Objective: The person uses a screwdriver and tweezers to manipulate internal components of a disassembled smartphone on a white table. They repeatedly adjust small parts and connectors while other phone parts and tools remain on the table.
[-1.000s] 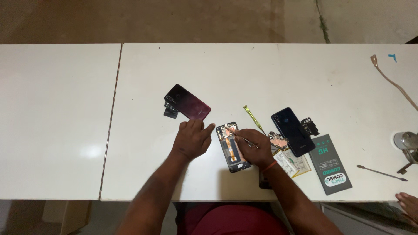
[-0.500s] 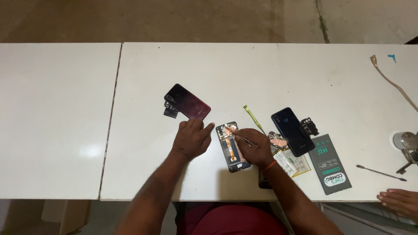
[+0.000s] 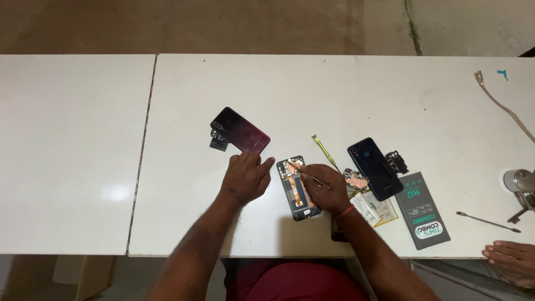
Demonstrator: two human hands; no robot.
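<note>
An opened phone [image 3: 299,195] with its back off lies on the white table [image 3: 312,95], showing orange and copper parts inside. My right hand [image 3: 327,189] grips thin metal tweezers [image 3: 310,178] whose tips touch the phone's upper end. My left hand [image 3: 246,177] rests flat on the table just left of the phone, fingers together, holding nothing. A dark red back cover [image 3: 241,130] lies beyond the left hand, with a small black part [image 3: 218,142] beside it.
A yellow-green pry tool [image 3: 325,151], a dark blue phone cover [image 3: 375,168], small circuit pieces [image 3: 356,180], a flat battery [image 3: 374,208] and a dark green packet [image 3: 426,210] lie to the right. Another person's hand [image 3: 512,261] is at the lower right near a thin metal tool [image 3: 487,221].
My hands stay almost still over the opened phone. The other person's hand at the lower right has come further into view.
</note>
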